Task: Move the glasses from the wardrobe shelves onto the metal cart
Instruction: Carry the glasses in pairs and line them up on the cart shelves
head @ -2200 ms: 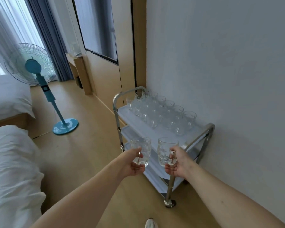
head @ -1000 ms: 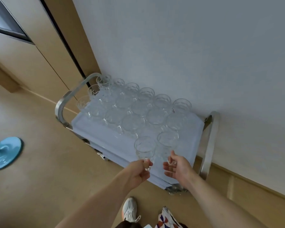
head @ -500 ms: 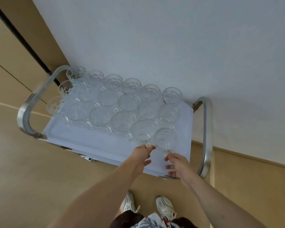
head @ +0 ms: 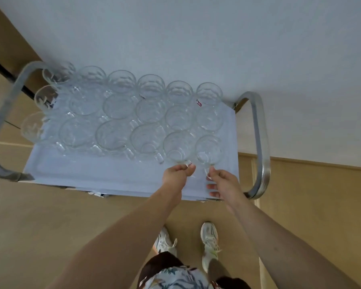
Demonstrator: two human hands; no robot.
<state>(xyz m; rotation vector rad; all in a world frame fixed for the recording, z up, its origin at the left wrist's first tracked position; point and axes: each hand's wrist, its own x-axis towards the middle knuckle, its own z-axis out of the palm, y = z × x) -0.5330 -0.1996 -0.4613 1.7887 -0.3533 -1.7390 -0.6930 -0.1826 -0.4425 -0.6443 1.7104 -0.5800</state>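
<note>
The metal cart [head: 258,142] stands against the wall, its top covered with a pale cloth [head: 113,172]. Several clear glass mugs [head: 117,105] stand on it in three rows. My left hand [head: 178,175] pinches the handle of a mug [head: 176,146] standing in the front row. My right hand [head: 223,182] pinches the handle of the mug [head: 209,150] at the right end of that row with thumb and forefinger, its other fingers loose. Both mugs rest upright on the cloth.
A curved metal rail [head: 2,122] closes the cart's left end. The white wall [head: 196,38] is right behind the cart. A wooden wardrobe panel [head: 6,44] is at far left. My shoes [head: 209,238] stand on the wooden floor [head: 50,215] below the cart.
The two mugs I carried in the air have come down onto the cart's front row at its right end. The view has tilted down over the cart, and both hands stay at the handles.
</note>
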